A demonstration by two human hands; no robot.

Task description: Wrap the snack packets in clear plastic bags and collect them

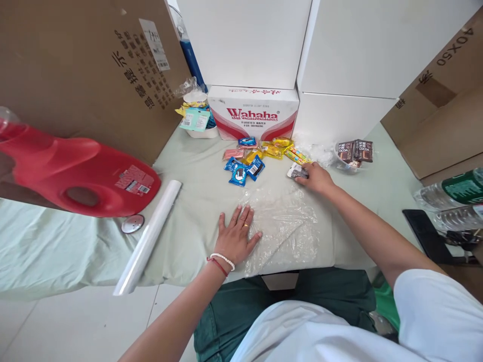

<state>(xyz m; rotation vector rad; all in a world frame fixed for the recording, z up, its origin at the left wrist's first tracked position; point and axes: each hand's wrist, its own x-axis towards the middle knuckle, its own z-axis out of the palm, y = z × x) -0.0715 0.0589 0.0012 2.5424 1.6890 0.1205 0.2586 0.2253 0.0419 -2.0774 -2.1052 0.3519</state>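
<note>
My left hand [234,237] lies flat with its fingers spread, on the cloth at the left edge of a clear, crinkled plastic sheet [289,231]. Just beyond the sheet, my right hand [319,178] has its fingers closed on a small white and dark packet [293,171]; my fingers cover part of it. Colourful striped candy packets [296,155] lie right behind that hand. To its left are blue snack packets [239,173], yellow wrapped sweets [272,149] and a pink packet [233,154], grouped loosely together.
A clear bowl [349,166] with brown cocoa packets stands at the right. A Wahaha carton [256,113] is at the back, beside a white tub [204,133] of snacks. Leftward lie a plastic film roll [149,236] and a red jug [81,173]. Bottles [462,188] and a phone [426,236] are far right.
</note>
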